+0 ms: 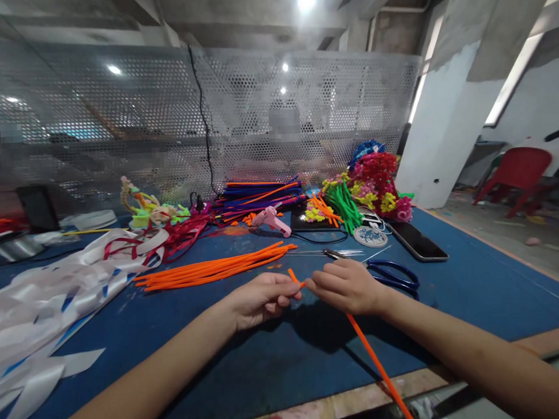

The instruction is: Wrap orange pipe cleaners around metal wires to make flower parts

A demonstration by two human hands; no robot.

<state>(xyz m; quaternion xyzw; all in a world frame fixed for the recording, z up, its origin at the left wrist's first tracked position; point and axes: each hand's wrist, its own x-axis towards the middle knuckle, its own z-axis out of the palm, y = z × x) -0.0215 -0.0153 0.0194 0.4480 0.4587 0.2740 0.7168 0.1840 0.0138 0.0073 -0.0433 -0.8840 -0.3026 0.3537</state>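
Note:
Between my two hands, above the blue table, is one orange pipe cleaner (376, 361). My left hand (265, 296) pinches it close to its bent short end, which sticks up past the thumb. Closed around the same stem, my right hand (345, 287) sits just to the right, knuckles up. From under that hand the long end runs down past the table's front edge. Behind my hands lies a bundle of orange pipe cleaners (212, 267). Blue-handled scissors (396, 275) rest just beyond my right hand, near several thin wires (304, 253).
White ribbons (74, 292) cover the table's left side. Toward the back are a pink glue gun (271, 221), purple and orange pipe cleaners (260, 195), green stems (344, 203) and red fuzzy flowers (375, 174). A phone (420, 240) lies at right. A perforated metal screen (238, 112) stands behind.

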